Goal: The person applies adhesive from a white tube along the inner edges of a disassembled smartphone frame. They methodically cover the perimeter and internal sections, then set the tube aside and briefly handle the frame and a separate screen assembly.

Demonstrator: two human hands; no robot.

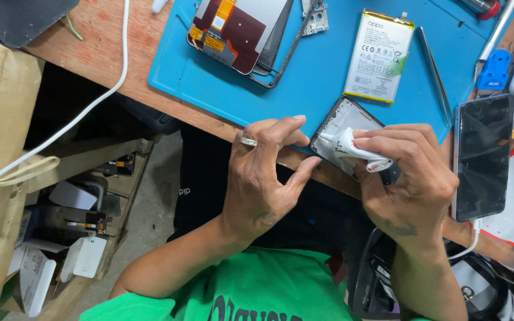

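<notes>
1. The wooden tabletop (pixel 99 56) runs across the top of the view, with a white cable (pixel 99 98) trailing over its left part.
2. A blue mat (pixel 304 89) lies on it and carries most of the parts.
3. A dark phone (pixel 483 157) lies face up at the mat's right edge, near the right hand.
4. An opened screen assembly (pixel 236 32) sits at the top of the mat.
5. A white battery (pixel 380 56) with yellow edges lies flat to the right of it, tweezers (pixel 436 77) just beside it.
6. The phone frame (pixel 343 128) is at the near edge of the mat, between the two hands.
7. The left hand (pixel 266 172), a ring on one finger, pinches the frame's left edge with fingers and thumb.
8. The right hand (pixel 408 172) is closed around a small white glue tube (pixel 352 147), its nozzle lying over the frame.
</notes>
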